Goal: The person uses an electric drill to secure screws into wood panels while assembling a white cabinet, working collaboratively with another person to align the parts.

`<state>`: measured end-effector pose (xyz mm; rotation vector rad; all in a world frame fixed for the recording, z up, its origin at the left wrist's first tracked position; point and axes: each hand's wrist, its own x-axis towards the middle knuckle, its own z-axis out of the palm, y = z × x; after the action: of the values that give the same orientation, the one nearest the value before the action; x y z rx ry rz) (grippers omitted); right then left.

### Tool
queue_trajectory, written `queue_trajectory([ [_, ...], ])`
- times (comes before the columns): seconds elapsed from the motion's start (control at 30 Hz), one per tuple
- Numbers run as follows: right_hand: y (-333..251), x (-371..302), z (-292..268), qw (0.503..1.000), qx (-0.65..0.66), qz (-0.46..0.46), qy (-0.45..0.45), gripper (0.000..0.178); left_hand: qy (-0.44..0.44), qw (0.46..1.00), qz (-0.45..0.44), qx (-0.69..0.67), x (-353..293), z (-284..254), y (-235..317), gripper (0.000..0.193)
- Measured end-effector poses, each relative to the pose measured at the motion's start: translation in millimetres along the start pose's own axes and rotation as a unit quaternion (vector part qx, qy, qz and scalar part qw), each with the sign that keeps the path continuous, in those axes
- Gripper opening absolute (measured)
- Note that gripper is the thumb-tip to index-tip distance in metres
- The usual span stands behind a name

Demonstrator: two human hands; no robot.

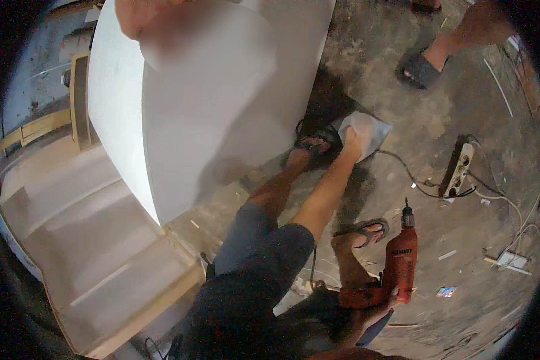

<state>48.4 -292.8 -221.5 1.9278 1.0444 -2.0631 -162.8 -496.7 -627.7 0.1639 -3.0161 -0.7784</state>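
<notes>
My right hand (pixel 378 312) is closed around the handle of a red corded drill (pixel 400 264), its dark bit pointing up and away from me over the floor. My left hand (pixel 355 133) reaches down between my feet into a pale, see-through plastic bag (pixel 375 133). Its fingers are hidden by the bag, so what they touch inside does not show. Just left of the bag is my sandalled left foot (pixel 315 143); my other sandalled foot (pixel 369 233) stands near the drill.
A large white panel piece (pixel 222 108) stands at the upper left. Left of me lies a panelled board with a wooden edge (pixel 138 306). A power strip (pixel 459 168) with cords lies right. Another person's sandalled foot (pixel 423 71) is far right. Scraps litter the concrete floor (pixel 462 324).
</notes>
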Motion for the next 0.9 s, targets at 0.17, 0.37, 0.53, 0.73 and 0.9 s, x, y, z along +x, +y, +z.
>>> queue_trajectory([
  [0.17, -12, -2, 20, 0.999, -0.025, -0.029, 0.037, 0.064, -0.005, 0.993, 0.087, 0.082, 14, -55, 61, 0.019],
  [0.37, -10, 6, 30, 1.0, -0.029, 0.006, 0.007, 0.063, -0.076, 0.996, 0.03, -0.044, -2, 2, 1, 0.021],
  [0.53, -6, 26, 20, 0.997, -0.053, -0.047, -0.04, 0.06, 0.018, 0.889, -0.256, -0.379, -25, 34, -13, 0.03],
  [0.73, -5, 49, 11, 0.994, -0.082, -0.054, -0.043, 0.062, -0.165, 0.982, -0.016, 0.087, 12, -27, 41, 0.02],
  [0.9, 3, 46, 12, 0.996, -0.035, -0.059, -0.05, 0.057, -0.2, 0.972, -0.119, 0.011, 14, -56, 59, 0.02],
])
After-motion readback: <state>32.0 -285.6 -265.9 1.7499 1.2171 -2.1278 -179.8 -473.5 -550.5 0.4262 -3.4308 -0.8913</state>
